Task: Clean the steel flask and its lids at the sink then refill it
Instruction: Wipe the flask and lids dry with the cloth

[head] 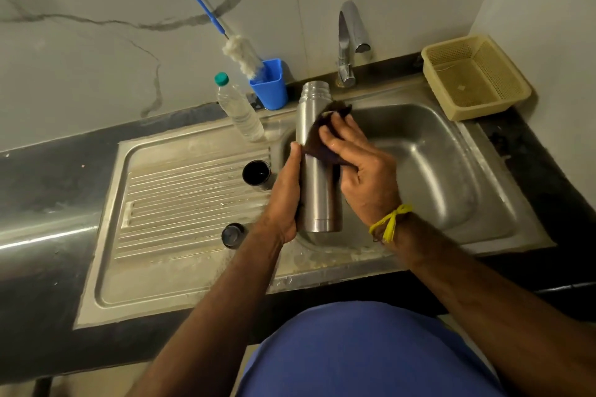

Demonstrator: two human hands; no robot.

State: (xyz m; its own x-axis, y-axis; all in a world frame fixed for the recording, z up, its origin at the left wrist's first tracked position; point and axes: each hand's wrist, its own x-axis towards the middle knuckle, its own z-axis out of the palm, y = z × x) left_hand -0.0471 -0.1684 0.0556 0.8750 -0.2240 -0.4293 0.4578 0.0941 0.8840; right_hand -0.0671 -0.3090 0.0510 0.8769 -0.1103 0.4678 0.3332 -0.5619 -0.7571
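Observation:
The open steel flask [317, 190] is held over the left side of the sink basin [451, 171], mouth pointing away from me. My left hand [285, 200] grips its lower body. My right hand [361, 171] presses a dark scrub pad [317, 145] against the flask's upper side. Two lids stand on the ribbed drainboard [180, 190]: a dark cup lid [257, 174], open side up, and a smaller stopper [232, 235] nearer me.
A chrome tap [348, 42] stands behind the basin, with no water running. A clear plastic water bottle [240, 109], a blue holder [271, 84] with a bottle brush [240, 53], and a beige basket [474, 77] line the back wall.

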